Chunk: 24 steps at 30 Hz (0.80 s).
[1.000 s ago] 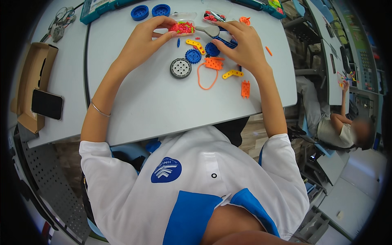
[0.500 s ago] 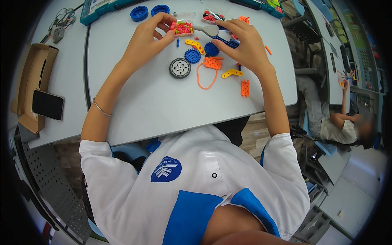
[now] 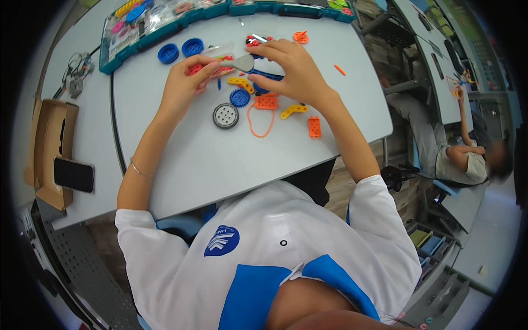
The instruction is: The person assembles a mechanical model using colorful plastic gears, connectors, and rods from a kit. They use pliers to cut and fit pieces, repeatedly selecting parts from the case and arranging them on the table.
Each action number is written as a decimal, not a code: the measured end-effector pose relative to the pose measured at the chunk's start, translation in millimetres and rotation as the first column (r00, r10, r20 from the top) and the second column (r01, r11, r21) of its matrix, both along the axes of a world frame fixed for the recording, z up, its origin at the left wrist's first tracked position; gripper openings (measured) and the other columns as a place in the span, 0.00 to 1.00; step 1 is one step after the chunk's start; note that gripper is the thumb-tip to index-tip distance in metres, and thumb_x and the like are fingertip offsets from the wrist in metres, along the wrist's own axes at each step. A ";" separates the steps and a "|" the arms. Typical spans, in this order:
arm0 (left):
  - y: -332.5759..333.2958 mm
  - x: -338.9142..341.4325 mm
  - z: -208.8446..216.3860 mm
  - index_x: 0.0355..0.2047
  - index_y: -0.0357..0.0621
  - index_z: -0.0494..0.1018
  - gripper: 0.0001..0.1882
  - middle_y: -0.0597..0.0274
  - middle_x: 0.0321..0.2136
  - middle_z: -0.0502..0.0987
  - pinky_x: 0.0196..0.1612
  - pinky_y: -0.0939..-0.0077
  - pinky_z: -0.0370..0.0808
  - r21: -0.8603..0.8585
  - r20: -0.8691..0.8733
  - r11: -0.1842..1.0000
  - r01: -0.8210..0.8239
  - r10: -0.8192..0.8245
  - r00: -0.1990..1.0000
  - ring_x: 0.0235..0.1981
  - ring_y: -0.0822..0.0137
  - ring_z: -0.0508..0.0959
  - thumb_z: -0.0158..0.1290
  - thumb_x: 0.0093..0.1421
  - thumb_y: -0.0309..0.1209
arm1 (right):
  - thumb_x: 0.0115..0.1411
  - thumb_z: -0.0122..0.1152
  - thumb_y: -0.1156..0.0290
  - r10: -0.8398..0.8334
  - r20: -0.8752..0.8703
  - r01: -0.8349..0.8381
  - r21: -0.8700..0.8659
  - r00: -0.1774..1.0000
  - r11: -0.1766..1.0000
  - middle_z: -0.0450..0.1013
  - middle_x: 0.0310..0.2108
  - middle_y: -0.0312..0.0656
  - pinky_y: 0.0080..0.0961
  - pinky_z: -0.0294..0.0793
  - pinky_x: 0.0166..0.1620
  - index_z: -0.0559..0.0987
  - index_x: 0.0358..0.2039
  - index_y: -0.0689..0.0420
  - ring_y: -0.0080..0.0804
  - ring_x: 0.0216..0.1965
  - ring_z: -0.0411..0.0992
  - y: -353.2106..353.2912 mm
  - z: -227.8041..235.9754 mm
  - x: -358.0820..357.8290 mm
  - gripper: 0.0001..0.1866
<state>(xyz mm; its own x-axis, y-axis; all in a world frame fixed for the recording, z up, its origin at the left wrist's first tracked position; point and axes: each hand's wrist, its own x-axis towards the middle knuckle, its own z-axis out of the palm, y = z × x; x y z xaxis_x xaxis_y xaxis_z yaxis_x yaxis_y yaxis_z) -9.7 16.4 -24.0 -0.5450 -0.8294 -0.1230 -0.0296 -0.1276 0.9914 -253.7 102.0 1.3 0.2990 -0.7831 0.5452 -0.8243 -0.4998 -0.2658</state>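
Note:
My left hand (image 3: 190, 82) has thumb and forefinger closed on the thin handle of a grey flat-bladed tool (image 3: 243, 63). Behind its fingers is a small clear box of pink and red pieces (image 3: 224, 71), partly hidden. My right hand (image 3: 294, 71) is open, its thumb and fingers spread on either side of the blade's far end with a gap between. Below the right thumb, a blue beam part (image 3: 268, 82) shows in part. Nearby lie a yellow angled beam (image 3: 241, 84), a blue gear (image 3: 239, 98) and an orange block (image 3: 266, 102) with an orange loop (image 3: 260, 136).
Nearer me are a grey-black wheel (image 3: 225, 116), another yellow beam (image 3: 293, 111) and an orange plate (image 3: 314, 127). Two blue rims (image 3: 168, 54) and a teal-edged case (image 3: 176, 25) stand behind. A phone (image 3: 74, 175) rests on a cardboard box (image 3: 52, 148) at left; another person (image 3: 459, 159) sits at right.
My left hand now grips the grey tool's handle; before, it was at the box of small pieces. The right hand stays spread beside the blade. The whole view has shifted.

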 end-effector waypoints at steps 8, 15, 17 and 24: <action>3.8 -7.0 2.5 0.45 0.44 0.83 0.13 0.68 0.24 0.73 0.26 0.81 0.65 -0.731 0.309 0.683 0.009 0.318 0.896 0.23 0.79 0.67 0.63 0.59 0.27 | 0.54 0.71 0.54 -0.207 0.109 0.205 0.027 0.972 0.978 0.77 0.41 0.39 0.30 0.69 0.46 0.81 0.48 0.52 0.32 0.39 0.75 19.9 1.8 -50.4 0.24; 14.0 -21.7 -3.2 0.40 0.43 0.83 0.09 0.62 0.25 0.74 0.27 0.77 0.70 -0.830 0.339 0.539 0.140 0.288 0.896 0.23 0.72 0.73 0.62 0.60 0.28 | 0.54 0.72 0.57 -0.332 0.329 0.344 0.022 0.884 0.939 0.78 0.37 0.36 0.26 0.71 0.40 0.82 0.47 0.53 0.26 0.36 0.73 43.3 -5.2 -100.4 0.22; 19.2 -31.7 5.8 0.39 0.42 0.83 0.08 0.61 0.26 0.75 0.28 0.75 0.71 -0.798 0.377 0.566 0.207 0.199 0.905 0.24 0.69 0.75 0.61 0.60 0.28 | 0.54 0.72 0.57 -0.393 0.347 0.410 0.028 0.851 0.912 0.78 0.38 0.35 0.26 0.71 0.40 0.83 0.47 0.53 0.25 0.37 0.73 51.4 -7.1 -111.6 0.22; 11.1 -48.1 8.3 0.38 0.40 0.83 0.09 0.57 0.29 0.78 0.34 0.68 0.75 -0.707 0.604 0.536 0.461 0.119 0.788 0.28 0.60 0.79 0.59 0.60 0.29 | 0.54 0.72 0.57 -0.431 0.447 0.473 0.020 0.784 0.881 0.79 0.38 0.35 0.23 0.68 0.39 0.83 0.49 0.53 0.24 0.36 0.74 62.3 -21.9 -135.0 0.24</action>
<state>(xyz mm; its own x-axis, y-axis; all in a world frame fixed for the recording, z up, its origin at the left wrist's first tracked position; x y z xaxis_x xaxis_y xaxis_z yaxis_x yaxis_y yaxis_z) -57.8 27.5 -15.8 -0.7616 -0.6123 0.2123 -0.4863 0.7565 0.4372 -388.7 164.3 -20.6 -0.3555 -0.7119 0.6056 -0.7757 -0.1367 -0.6161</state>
